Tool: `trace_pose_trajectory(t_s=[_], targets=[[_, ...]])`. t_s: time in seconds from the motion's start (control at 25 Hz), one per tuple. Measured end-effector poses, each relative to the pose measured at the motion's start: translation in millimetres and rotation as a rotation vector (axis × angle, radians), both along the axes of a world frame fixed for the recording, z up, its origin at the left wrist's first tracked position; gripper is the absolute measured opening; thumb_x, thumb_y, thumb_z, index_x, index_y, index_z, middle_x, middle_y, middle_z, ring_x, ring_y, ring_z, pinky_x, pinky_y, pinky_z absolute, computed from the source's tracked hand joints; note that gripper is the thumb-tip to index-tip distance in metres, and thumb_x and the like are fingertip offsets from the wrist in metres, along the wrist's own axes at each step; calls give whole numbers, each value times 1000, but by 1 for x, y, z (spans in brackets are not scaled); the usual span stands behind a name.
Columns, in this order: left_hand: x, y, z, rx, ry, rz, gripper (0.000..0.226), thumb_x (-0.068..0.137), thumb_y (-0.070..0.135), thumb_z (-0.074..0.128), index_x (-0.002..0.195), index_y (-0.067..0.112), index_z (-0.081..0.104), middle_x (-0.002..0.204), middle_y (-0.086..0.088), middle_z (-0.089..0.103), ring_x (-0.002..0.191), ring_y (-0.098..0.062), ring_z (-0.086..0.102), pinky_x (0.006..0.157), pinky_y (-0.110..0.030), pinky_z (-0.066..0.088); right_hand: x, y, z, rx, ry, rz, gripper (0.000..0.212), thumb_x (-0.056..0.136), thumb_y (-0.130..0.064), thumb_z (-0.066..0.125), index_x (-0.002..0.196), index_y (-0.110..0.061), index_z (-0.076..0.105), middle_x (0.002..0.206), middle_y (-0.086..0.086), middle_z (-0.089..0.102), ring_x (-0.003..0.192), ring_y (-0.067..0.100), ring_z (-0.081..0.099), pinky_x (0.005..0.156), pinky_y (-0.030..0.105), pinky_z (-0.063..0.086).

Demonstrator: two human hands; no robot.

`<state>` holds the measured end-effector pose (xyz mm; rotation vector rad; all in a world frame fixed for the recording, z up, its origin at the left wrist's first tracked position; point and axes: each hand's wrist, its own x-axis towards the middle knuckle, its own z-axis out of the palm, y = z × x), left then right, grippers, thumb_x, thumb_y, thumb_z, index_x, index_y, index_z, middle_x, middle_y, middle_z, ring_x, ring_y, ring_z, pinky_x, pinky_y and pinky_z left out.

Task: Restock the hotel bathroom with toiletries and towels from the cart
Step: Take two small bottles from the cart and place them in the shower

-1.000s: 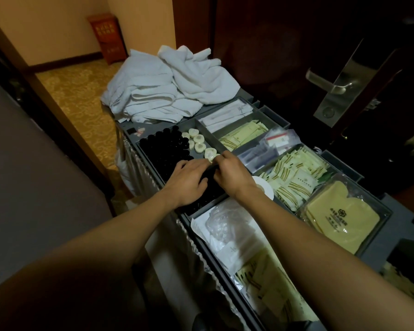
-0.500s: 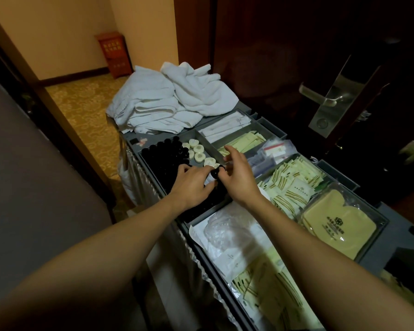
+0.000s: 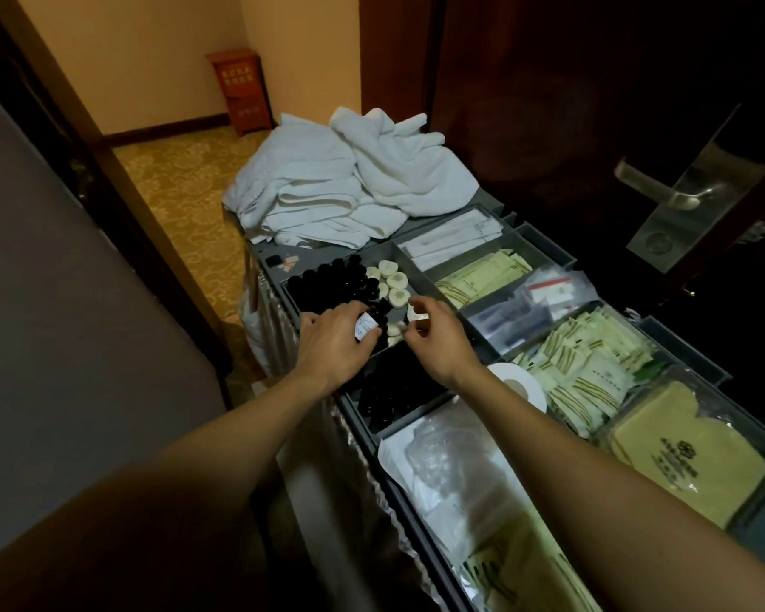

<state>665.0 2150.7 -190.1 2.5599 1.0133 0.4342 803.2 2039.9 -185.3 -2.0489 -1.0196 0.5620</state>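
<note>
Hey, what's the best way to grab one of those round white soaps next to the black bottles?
Come from above and pinch a round soap across its rim with thumb and forefinger. They lie faces up, close together beside the black bottles, so only tops and edges are free. The right hand appears to pinch one that way.

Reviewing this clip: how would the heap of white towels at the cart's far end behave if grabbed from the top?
Probably floppy: the towels lie crumpled in soft folds. They overlap in a loose heap, so pulling one would likely drag its neighbours along. They look bulky, so a single grab would probably lift only part.
</note>
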Motion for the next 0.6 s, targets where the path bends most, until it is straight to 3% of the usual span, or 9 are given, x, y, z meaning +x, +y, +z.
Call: trace_pose_trajectory(t_s=[0.24, 0.4, 0.6], targets=[[2, 20, -11, -36, -9, 83, 38, 95, 47, 55, 126, 25, 57, 117, 2, 65, 111, -23, 60, 91, -42, 31, 3, 33, -12, -136, -61, 100, 47, 95, -13, 57, 142, -9, 50, 140, 10, 56, 122, 24, 57, 91, 24, 39], [6, 21, -14, -95, -40, 83, 35, 94, 46, 57, 121, 24, 59, 111, 2, 67, 104, -24, 62, 89, -42, 40, 5, 41, -20, -157, -107, 165, 45, 95, -9, 55, 139, -16, 54, 137, 11, 55, 115, 26, 61, 95, 32, 48], [5, 22, -15, -203, -156, 186, 31, 93, 44, 63, 112, 20, 62, 100, 0, 66, 93, -25, 62, 82, -43, 49, 5, 53, -23, -149, -91, 146, 37, 94, -18, 62, 131, -15, 60, 124, 5, 65, 105, 23, 64, 88, 30, 49]])
